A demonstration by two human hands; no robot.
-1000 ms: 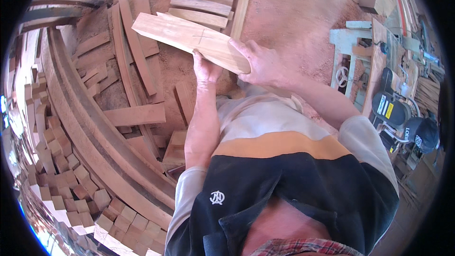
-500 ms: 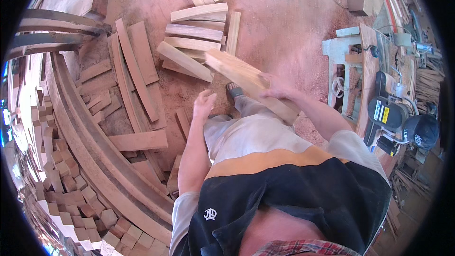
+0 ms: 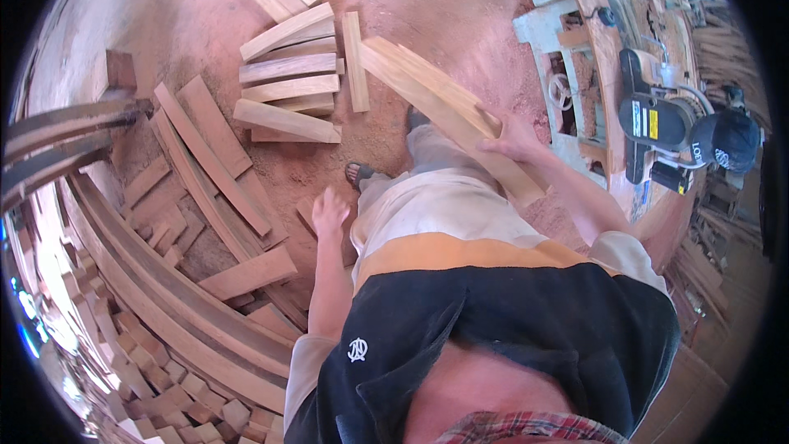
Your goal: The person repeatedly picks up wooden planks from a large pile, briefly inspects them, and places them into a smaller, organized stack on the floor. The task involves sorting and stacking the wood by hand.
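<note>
My right hand (image 3: 511, 136) grips a long, pale wooden board (image 3: 440, 99) near its middle. The board slants from beside my right hip up toward the far side, held off the floor. Its grip side shows what looks like more than one layer, though I cannot tell if it is a single piece. My left hand (image 3: 330, 212) hangs in front of my left leg, fingers loosely curled with nothing visible in them. Beyond it, a pile of cut wooden pieces (image 3: 289, 70) lies on the dusty floor, with one narrow piece (image 3: 355, 62) set apart on its right.
To the right stands a pale blue woodworking machine (image 3: 538, 29) with a handwheel, a black motor unit (image 3: 649, 115) and a dark cap (image 3: 723, 141). Long planks (image 3: 215, 166) and offcuts lie on the left. Long curved beams (image 3: 164, 279) run past stacked wooden blocks (image 3: 197, 399).
The view has swung rightward and my feet have shifted in a step. The floor pile now appears farther left, the machine closer to the middle. The board stays in my right hand.
</note>
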